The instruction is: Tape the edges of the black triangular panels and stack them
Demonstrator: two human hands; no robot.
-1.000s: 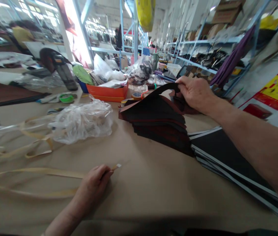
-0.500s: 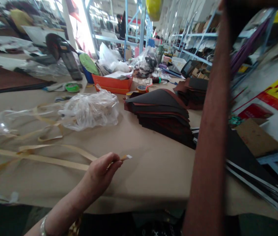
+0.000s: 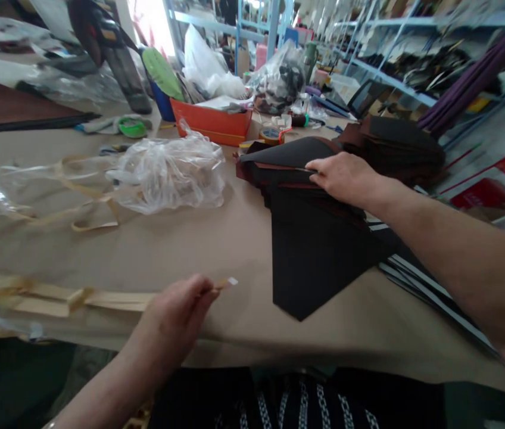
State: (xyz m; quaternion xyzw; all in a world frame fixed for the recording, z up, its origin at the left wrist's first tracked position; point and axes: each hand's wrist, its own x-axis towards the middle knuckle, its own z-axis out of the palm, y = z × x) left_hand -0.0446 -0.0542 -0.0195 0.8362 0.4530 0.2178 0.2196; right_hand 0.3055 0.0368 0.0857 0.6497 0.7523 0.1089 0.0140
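My left hand (image 3: 181,313) is closed in a pinch on the end of a tan tape strip (image 3: 122,301), whose white-tipped end (image 3: 231,281) pokes out past my fingers. The strip trails off to the left across the table. Over on the right, my right hand (image 3: 344,179) pinches the edge of a dark sheet at the top of a stack of brown-and-black sheets (image 3: 290,152). A black pointed piece (image 3: 319,256) hangs from below that hand, over the front of the stack and onto the tabletop. Which sheet my right fingers grip is partly hidden.
A crumpled clear plastic bag (image 3: 172,173) lies left of the stack, with an orange box (image 3: 212,122) behind it. More dark sheets (image 3: 395,149) are piled at the back right. White-edged strips (image 3: 435,298) lie under my right forearm. The table's front edge (image 3: 279,354) is close to me.
My right hand has come down from high at the upper right, where a long brown piece hung from it, to the stack. My left hand stays nearly in place; the trailing tape has shifted.
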